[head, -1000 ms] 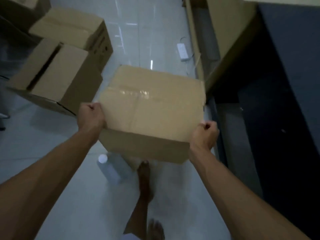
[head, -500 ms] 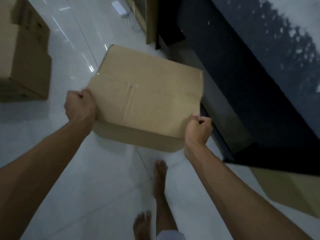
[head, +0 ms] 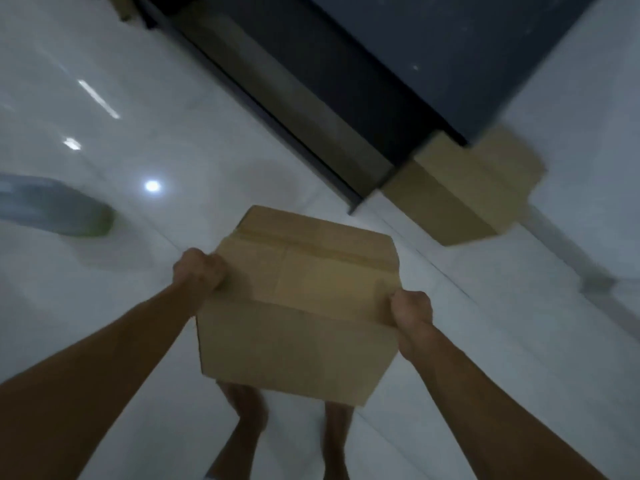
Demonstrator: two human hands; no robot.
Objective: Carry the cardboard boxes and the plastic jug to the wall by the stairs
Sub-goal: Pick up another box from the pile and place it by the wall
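Observation:
I hold a taped brown cardboard box [head: 304, 299] in the air above the white tiled floor, in front of my bare feet. My left hand [head: 199, 271] grips its left edge and my right hand [head: 412, 311] grips its right edge, both fists closed on the cardboard. A second cardboard box [head: 467, 188] rests on the floor further ahead to the right, against the end of a dark structure. At the left edge lies a blurred translucent plastic jug [head: 59, 209] with a greenish end, on its side on the floor.
A dark blue-black panel [head: 433, 53] with a dark base strip runs diagonally from the top centre down toward the second box. White wall or floor [head: 588, 81] shows at the right. Glossy tiles with light reflections stretch to the left.
The view has swung right along the dark panel. The stacked boxes at the left are out of sight. The second box and the jug have come into view. My grip is unchanged.

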